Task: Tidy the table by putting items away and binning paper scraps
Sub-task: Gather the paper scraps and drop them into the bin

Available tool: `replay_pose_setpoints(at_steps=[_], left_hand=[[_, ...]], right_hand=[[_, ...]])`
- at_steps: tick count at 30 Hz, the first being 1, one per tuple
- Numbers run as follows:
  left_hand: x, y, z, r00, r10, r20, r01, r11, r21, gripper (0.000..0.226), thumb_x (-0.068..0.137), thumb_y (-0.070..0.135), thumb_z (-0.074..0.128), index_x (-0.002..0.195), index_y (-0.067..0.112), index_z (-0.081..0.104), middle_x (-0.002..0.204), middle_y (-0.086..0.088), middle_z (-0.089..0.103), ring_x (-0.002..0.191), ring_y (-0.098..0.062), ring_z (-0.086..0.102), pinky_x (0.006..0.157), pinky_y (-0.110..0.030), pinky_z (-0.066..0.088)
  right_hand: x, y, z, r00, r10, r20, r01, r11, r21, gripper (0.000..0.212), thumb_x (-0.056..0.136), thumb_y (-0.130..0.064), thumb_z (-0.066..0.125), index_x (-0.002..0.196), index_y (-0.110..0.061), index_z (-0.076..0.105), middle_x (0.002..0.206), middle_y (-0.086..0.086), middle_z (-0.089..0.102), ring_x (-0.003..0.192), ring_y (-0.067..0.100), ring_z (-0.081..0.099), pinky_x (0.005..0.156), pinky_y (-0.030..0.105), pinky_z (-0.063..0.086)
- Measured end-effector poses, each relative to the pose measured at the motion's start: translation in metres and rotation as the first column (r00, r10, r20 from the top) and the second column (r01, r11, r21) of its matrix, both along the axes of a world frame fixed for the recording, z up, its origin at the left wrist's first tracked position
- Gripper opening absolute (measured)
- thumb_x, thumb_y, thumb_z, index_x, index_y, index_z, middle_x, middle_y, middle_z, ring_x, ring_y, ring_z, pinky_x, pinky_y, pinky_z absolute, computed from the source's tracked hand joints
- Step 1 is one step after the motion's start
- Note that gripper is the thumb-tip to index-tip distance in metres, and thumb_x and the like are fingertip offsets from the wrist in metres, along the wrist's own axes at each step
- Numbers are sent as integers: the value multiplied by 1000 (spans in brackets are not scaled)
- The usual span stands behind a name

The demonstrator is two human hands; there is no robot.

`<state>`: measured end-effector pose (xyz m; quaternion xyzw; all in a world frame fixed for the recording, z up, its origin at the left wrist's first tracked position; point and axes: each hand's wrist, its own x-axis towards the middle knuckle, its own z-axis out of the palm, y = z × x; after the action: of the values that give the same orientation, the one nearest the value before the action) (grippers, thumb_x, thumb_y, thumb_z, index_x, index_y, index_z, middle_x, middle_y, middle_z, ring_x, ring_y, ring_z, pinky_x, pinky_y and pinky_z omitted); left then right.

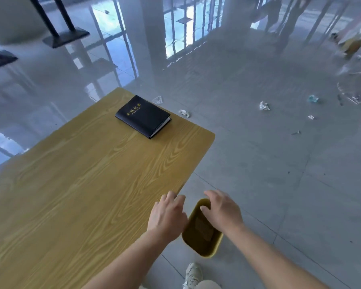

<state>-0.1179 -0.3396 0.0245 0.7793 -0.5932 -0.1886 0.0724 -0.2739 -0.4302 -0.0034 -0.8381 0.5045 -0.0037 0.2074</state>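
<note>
Nearest, a pale shoe (193, 274) is standing on the floor (279, 174), just short of the yellow bin (214, 250). The bin is sitting on the floor, tight against the near right edge of the table (81, 184). Both hands are hovering above it. The left hand (167, 213) is hanging over the table's edge beside the bin's rim, and the right hand (223, 211) is hanging over the bin's mouth. The fingers (212, 193) of both are spread and released, grasping nothing that shows. Something dark and flat is lying inside the bin, too dim to name.

Further off, a black notebook (143, 116) is lying closed at the far end of the table, close to its far right edge. No scrap is showing anywhere on the tabletop. Beyond that edge, crumpled paper scraps (264, 105) are lying scattered on the floor, well apart from the bin, with a clear plastic piece (157, 100) near the table's far corner.

The likeliest failure, as I am judging it, is the paper landing outside the bin: its mouth is narrow and low, so anything let go from table height could be drifting past the rim. A careless hand could also be clipping the light bin and tipping it over. A hasty reach for the notebook could be nudging it off the nearby edge.
</note>
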Motion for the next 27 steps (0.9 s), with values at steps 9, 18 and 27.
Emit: replay_pose_setpoints(at_steps=[9, 18, 27], left_hand=[[82, 84, 46, 943, 316, 102, -308, 948, -80, 39, 89, 28, 52, 127, 21, 51, 117, -1, 51, 107, -24, 50, 87, -36, 47], [156, 219, 58, 805, 582, 120, -568, 813, -128, 39, 85, 34, 52, 123, 22, 52, 116, -3, 53, 106, -25, 51, 86, -39, 47], [204, 406, 55, 560, 818, 134, -806, 575, -140, 35, 86, 30, 50, 118, 21, 54, 110, 0, 50, 100, -22, 49, 83, -36, 45]], right_hand=[[93, 18, 54, 954, 299, 26, -296, 952, -78, 50, 88, -43, 58, 133, -23, 48, 122, 2, 58, 108, 22, 56, 77, 32, 47], [220, 126, 78, 827, 562, 20, -557, 824, -105, 47, 90, -42, 57, 132, -22, 50, 126, 4, 58, 116, 25, 51, 90, 39, 49], [322, 296, 77, 617, 785, 64, -782, 620, -62, 48, 91, -42, 55, 135, -24, 49, 131, -1, 56, 122, 20, 49, 98, 30, 40]])
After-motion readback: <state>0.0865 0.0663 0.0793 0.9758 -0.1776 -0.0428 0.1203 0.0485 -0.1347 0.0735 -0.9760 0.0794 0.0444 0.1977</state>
